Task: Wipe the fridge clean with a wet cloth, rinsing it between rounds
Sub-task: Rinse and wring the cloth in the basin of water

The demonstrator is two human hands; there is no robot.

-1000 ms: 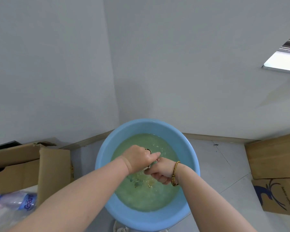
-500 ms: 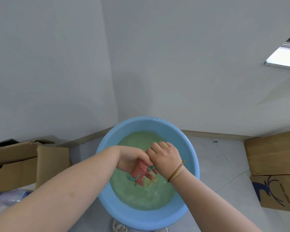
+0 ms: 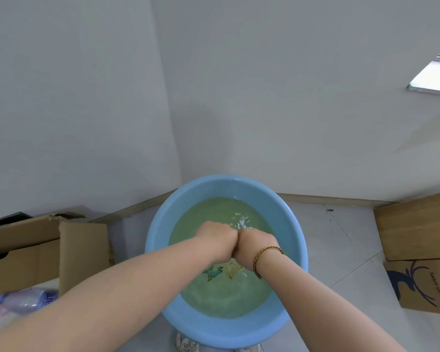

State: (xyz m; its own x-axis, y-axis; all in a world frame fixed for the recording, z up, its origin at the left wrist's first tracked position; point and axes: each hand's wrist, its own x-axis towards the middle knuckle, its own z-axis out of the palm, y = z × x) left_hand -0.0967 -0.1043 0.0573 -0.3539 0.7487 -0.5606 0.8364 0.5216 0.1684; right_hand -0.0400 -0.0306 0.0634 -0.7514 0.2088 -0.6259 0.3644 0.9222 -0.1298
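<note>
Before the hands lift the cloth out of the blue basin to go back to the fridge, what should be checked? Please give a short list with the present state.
1. Both hands on the cloth: ok. The left hand and the right hand are fisted side by side over the cloth.
2. Cloth over the basin, so drips fall inside: ok.
3. Rinse water clean: not ok, it looks cloudy green.
4. Cloth wrung enough: cannot tell.
5. Floor beside the basin dry: ok, no puddles visible.
6. Path to the fridge: cannot tell, the fridge is out of view.
</note>
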